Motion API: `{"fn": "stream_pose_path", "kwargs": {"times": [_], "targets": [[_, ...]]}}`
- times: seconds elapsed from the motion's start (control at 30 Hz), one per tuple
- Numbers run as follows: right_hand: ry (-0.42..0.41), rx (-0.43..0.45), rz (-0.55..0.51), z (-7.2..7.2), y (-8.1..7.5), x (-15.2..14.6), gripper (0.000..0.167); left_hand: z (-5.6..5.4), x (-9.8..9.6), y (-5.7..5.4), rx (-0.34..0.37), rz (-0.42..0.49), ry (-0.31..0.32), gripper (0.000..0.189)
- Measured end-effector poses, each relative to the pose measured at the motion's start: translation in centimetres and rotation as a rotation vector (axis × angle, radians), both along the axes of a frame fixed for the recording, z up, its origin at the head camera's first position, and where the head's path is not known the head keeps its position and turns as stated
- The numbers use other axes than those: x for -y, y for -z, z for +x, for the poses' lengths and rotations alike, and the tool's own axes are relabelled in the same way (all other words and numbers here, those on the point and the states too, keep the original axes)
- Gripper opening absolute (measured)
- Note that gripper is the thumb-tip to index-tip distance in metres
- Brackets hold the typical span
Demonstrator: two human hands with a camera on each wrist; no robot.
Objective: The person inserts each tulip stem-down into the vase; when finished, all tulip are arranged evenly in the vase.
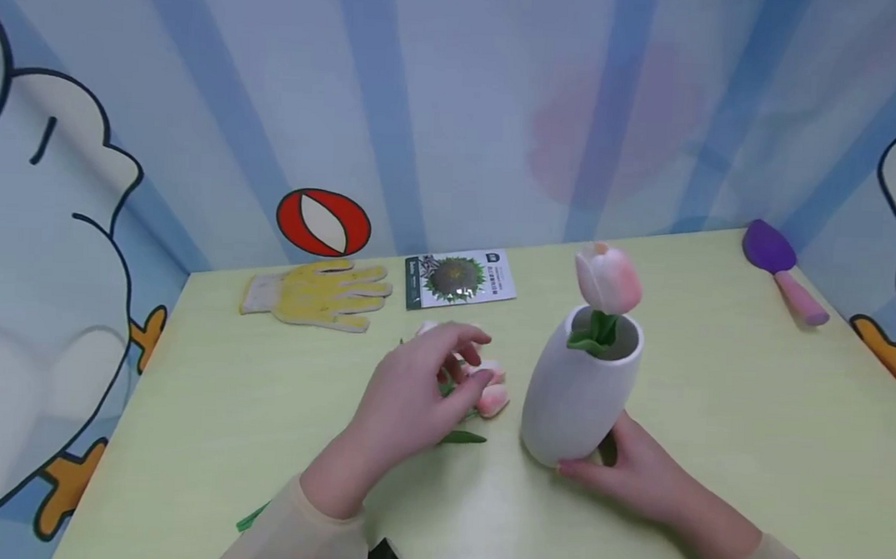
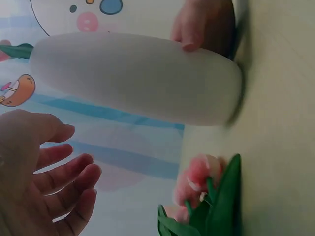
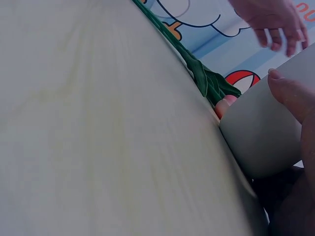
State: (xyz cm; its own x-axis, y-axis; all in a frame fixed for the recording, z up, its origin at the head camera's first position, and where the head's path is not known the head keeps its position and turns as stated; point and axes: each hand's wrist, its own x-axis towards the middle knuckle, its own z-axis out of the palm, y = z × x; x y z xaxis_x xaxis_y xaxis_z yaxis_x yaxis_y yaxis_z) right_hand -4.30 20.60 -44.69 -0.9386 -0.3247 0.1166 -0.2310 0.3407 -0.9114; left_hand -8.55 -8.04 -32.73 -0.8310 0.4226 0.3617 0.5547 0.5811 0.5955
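Observation:
A white vase [image 1: 574, 402] stands on the table in front of me, a pink-and-white tulip [image 1: 608, 278] with green leaves rising from its mouth. Low on the vase's right side, my right hand [image 1: 638, 471] grips it, the thumb [image 3: 283, 88] lying along the wall near the base. My left hand [image 1: 417, 386] is held in the air left of the vase, fingers loosely bent and holding nothing. Beneath it in the head view lie several more tulips [image 1: 493, 401], partly covered by that hand. Their pink heads [image 2: 204, 172] and leaves [image 2: 224, 201] show in the left wrist view.
At the back of the table lie a yellow glove [image 1: 327, 295] and a seed packet [image 1: 460, 278]. A small trowel [image 1: 772, 248] with purple blade and pink handle lies at the back right. Near the left sleeve are a green stem end [image 1: 250, 518] and a black object [image 1: 382, 558]. Printed fabric walls border the table.

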Motion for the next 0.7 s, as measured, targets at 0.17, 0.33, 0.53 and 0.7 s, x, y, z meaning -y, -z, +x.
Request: {"fn": "stream_pose_path", "kwargs": {"times": [0.17, 0.33, 0.53, 0.7], "targets": [[-0.005, -0.034, 0.010, -0.1, -0.2, 0.4, 0.074, -0.1, 3.3, 2.5, 0.068, -0.194, -0.047, 0.025], [-0.009, -0.064, 0.025, -0.1, -0.6, 0.4, 0.073, 0.2, 6.3, 3.7, 0.230, -0.488, -0.070, 0.025], [-0.019, -0.060, 0.025, -0.3, -0.4, 0.6, 0.073, 1.4, 10.0, 4.2, 0.327, -0.611, -0.010, 0.035], [-0.003, -0.047, 0.026, -0.3, -0.4, 0.4, 0.072, 1.7, 10.7, 4.7, 0.340, -0.668, 0.013, 0.027]]}}
